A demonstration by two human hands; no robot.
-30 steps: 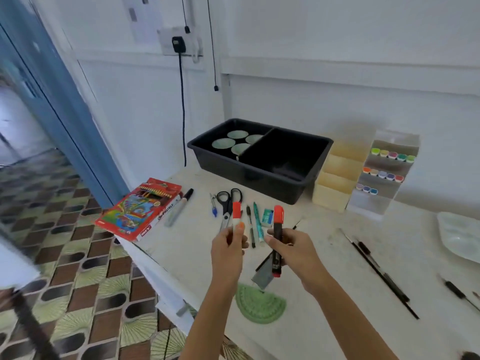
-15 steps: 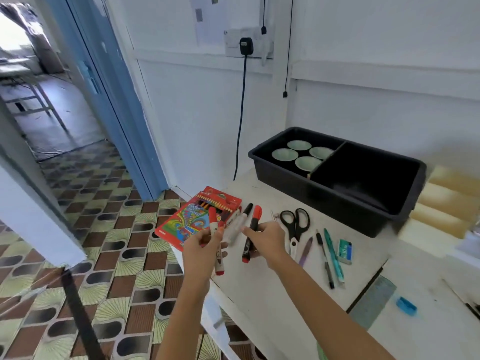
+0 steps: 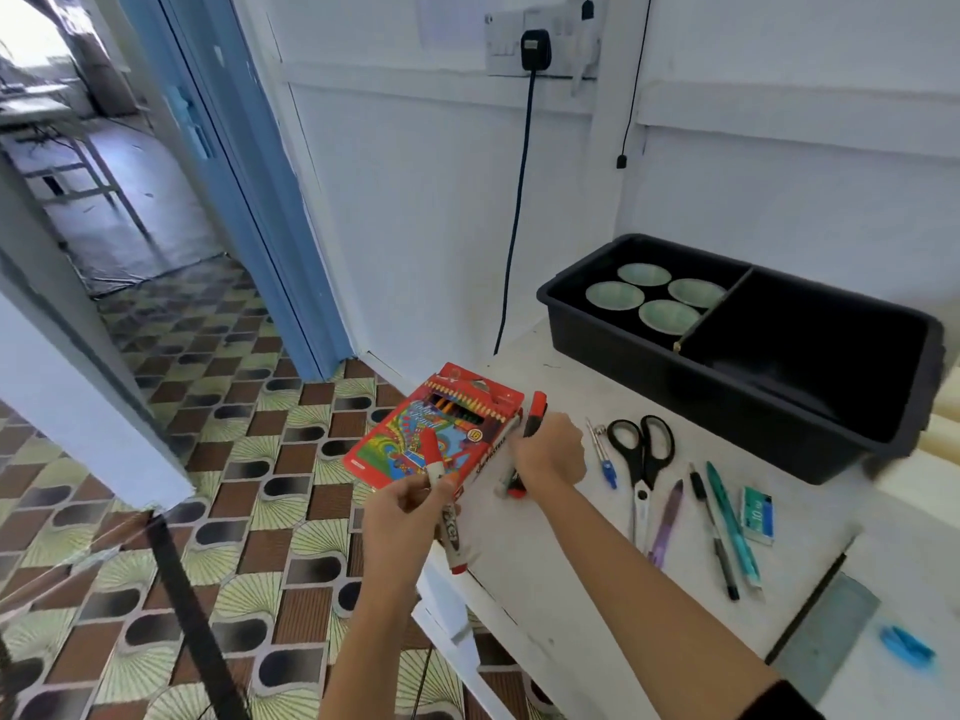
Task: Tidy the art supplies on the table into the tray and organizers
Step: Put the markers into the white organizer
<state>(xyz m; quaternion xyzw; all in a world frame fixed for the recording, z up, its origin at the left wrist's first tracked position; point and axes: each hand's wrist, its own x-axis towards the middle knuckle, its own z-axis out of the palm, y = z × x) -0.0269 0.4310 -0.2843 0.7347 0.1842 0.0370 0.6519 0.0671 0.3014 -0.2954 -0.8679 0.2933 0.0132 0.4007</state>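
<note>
My left hand (image 3: pixel 402 517) grips a white marker with red caps (image 3: pixel 445 511) above the table's left edge. My right hand (image 3: pixel 548 452) holds a red-and-black marker (image 3: pixel 534 414) and closes over a grey marker (image 3: pixel 505 459) that lies beside a red box of coloured pencils (image 3: pixel 431 426). The black divided tray (image 3: pixel 779 402) stands at the back, with several pale green dishes (image 3: pixel 654 298) in its left compartment. Its right compartment looks bare.
Black scissors (image 3: pixel 641 449), a small blue pen (image 3: pixel 605 462), a purple pen (image 3: pixel 667 514), a black pen (image 3: pixel 714 532), a teal pen (image 3: pixel 732 522) and a teal eraser (image 3: pixel 757 514) lie right of my hands. A grey ruler (image 3: pixel 831 636) and blue clip (image 3: pixel 906 646) sit lower right. Tiled floor drops off left.
My view has swung left. Both hands moved from the table's middle to the pencil box, each still holding its marker, and my right hand has come down onto the grey marker.
</note>
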